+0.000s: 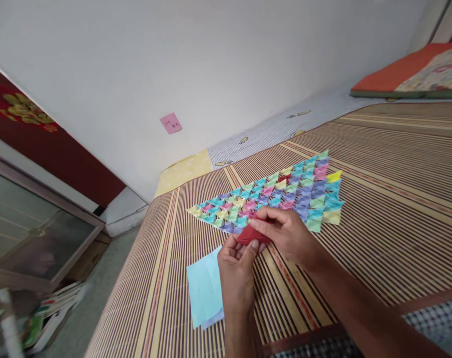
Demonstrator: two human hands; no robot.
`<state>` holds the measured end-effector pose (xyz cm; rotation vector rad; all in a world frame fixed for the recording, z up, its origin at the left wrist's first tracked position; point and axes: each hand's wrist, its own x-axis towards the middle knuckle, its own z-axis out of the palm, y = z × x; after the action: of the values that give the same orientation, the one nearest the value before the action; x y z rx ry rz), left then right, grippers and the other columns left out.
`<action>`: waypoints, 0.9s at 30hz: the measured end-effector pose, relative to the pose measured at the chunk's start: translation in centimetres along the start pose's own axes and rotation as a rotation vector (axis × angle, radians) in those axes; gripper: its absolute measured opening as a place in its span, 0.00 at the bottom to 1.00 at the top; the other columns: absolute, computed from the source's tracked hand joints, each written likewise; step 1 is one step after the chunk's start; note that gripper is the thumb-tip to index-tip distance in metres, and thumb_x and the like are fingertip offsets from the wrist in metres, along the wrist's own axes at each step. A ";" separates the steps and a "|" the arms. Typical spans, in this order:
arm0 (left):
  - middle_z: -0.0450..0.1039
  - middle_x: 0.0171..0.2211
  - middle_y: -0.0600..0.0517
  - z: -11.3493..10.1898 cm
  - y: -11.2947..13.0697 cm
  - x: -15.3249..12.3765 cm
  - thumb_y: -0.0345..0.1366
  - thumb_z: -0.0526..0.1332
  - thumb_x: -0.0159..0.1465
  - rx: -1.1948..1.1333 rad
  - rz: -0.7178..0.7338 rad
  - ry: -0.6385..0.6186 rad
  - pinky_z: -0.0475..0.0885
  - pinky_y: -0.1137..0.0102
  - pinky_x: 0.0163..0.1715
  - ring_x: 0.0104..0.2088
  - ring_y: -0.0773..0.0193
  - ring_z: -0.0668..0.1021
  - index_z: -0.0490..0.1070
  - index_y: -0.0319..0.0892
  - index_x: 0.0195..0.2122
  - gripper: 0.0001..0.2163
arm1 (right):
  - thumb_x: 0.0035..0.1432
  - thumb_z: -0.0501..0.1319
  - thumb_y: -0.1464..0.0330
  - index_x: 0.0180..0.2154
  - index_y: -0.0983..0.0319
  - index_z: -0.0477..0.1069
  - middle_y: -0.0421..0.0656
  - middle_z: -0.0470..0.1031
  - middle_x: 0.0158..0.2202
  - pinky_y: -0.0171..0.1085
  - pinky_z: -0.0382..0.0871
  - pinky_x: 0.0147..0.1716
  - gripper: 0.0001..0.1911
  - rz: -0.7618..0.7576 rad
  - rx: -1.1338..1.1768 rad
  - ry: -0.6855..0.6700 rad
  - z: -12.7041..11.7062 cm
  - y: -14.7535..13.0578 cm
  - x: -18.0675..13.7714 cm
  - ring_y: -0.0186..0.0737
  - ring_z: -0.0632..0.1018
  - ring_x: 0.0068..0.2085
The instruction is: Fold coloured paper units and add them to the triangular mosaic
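Observation:
Between my two hands is a piece of folded red paper, held above the striped mat. My left hand pinches its lower edge, thumb on top. From the right, my right hand grips its upper edge between thumb and fingers. Just behind them lies a triangular array of folded paper pieces in blue, green, pink, yellow and purple, partly hidden by my hands. Flat sheets of light blue paper rest beside my left wrist, with a bluish-purple sheet showing beneath.
The striped bamboo mat covers the bed. A pink note is stuck on the white wall. At the far right lies folded orange bedding. Left of the bed edge are a glass-panelled door and the floor.

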<state>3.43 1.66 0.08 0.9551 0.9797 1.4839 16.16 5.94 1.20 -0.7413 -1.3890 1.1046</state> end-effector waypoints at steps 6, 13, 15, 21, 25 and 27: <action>0.81 0.33 0.50 -0.4 0.2 0.0 0.35 0.74 0.57 -0.004 -0.094 -0.045 0.79 0.70 0.39 0.34 0.65 0.81 0.78 0.39 0.34 0.08 | 0.60 0.65 0.60 0.27 0.61 0.71 0.36 0.65 0.24 0.34 0.61 0.29 0.14 0.059 0.134 0.187 -1.3 -0.1 0.4 0.33 0.66 0.27; 0.81 0.33 0.49 -0.7 0.3 0.1 0.34 0.75 0.55 -0.040 -0.093 0.009 0.79 0.71 0.38 0.35 0.64 0.81 0.80 0.38 0.36 0.09 | 0.59 0.66 0.56 0.35 0.62 0.76 0.43 0.76 0.34 0.38 0.69 0.37 0.15 0.137 0.067 -0.160 -2.3 -0.4 0.3 0.40 0.76 0.37; 0.81 0.34 0.48 -0.7 0.4 0.0 0.34 0.75 0.55 -0.045 -0.090 -0.002 0.79 0.70 0.39 0.36 0.64 0.82 0.80 0.38 0.37 0.10 | 0.58 0.67 0.58 0.30 0.62 0.75 0.42 0.75 0.31 0.37 0.68 0.34 0.14 0.153 0.024 -0.197 -2.1 -0.2 0.2 0.39 0.74 0.33; 0.81 0.35 0.50 -0.8 0.4 -0.1 0.32 0.74 0.56 -0.062 -0.038 -0.059 0.78 0.69 0.43 0.37 0.64 0.82 0.78 0.40 0.35 0.07 | 0.59 0.65 0.56 0.30 0.62 0.75 0.42 0.75 0.28 0.37 0.68 0.32 0.16 0.200 0.057 -0.142 -1.6 0.0 0.0 0.38 0.74 0.31; 0.80 0.33 0.52 -0.7 0.3 0.0 0.33 0.72 0.59 -0.005 0.045 -0.064 0.75 0.71 0.42 0.35 0.65 0.81 0.77 0.41 0.35 0.06 | 0.58 0.65 0.57 0.29 0.62 0.75 0.41 0.75 0.29 0.38 0.68 0.35 0.15 0.232 0.070 -0.150 -1.4 -0.2 0.0 0.38 0.74 0.32; 0.79 0.33 0.53 -0.5 0.4 0.0 0.33 0.71 0.59 0.037 0.087 -0.055 0.74 0.72 0.42 0.36 0.65 0.81 0.76 0.40 0.34 0.06 | 0.57 0.65 0.58 0.28 0.63 0.74 0.41 0.73 0.28 0.37 0.67 0.34 0.14 0.214 0.026 -0.156 -1.2 0.0 0.1 0.38 0.73 0.32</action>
<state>2.78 1.55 0.29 1.0716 0.9391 1.5075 17.35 6.21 1.14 -0.8128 -1.4469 1.3701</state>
